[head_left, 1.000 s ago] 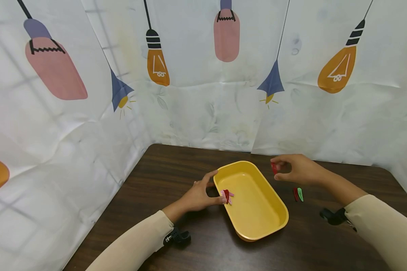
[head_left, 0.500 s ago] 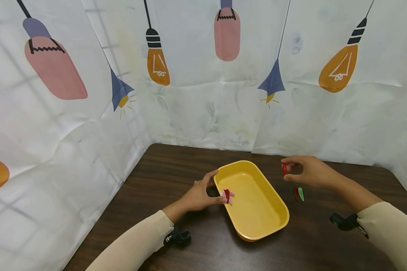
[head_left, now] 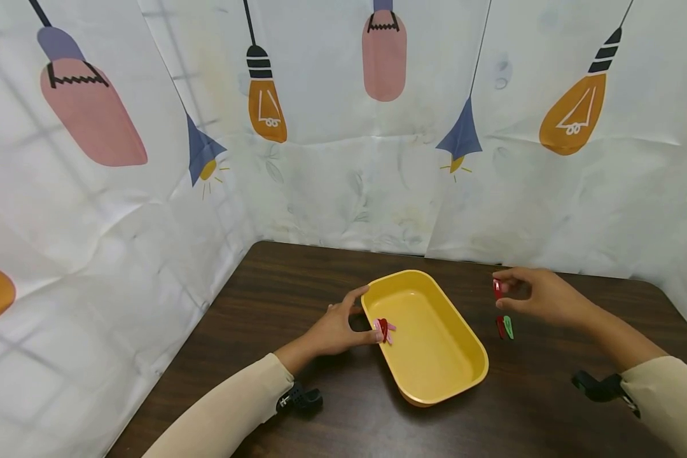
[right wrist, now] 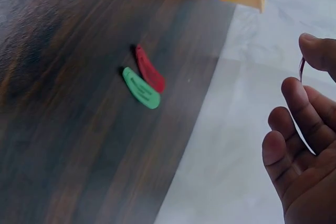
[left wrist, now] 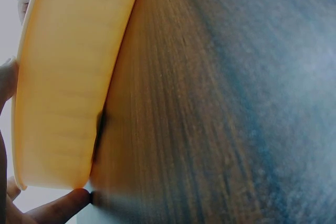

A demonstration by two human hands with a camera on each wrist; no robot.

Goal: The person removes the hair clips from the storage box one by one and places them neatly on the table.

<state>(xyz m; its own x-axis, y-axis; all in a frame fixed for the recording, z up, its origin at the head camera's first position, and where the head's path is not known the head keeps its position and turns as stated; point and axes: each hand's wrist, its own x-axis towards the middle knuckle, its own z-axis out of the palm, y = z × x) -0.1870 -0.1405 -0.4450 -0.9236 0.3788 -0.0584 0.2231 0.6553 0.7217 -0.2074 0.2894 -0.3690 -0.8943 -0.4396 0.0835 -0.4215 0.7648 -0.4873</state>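
My left hand [head_left: 334, 329] grips the left side of a yellow plastic tub [head_left: 435, 343], its thumb reaching over the rim. Just inside that rim, by the thumb, lie a red hair clip [head_left: 384, 330] and several pink hair clips [head_left: 392, 328]. To the right of the tub, my right hand [head_left: 544, 298] pinches another red hair clip [head_left: 497, 289] between thumb and fingertip; the right wrist view shows this clip edge-on. Below that hand, a dark red hair clip [right wrist: 149, 72] and a green hair clip [right wrist: 140, 88] rest side by side on the table.
The dark wooden table [head_left: 298, 280] has rounded back corners. White cloth [head_left: 332, 191] printed with lamps and bulbs hangs behind it and along the left. Dark wrist cameras sit at both sleeves.
My right hand has moved right, away from the tub, with the red hair clip held in it, and is now above the two clips on the table. The left hand stays at the tub.
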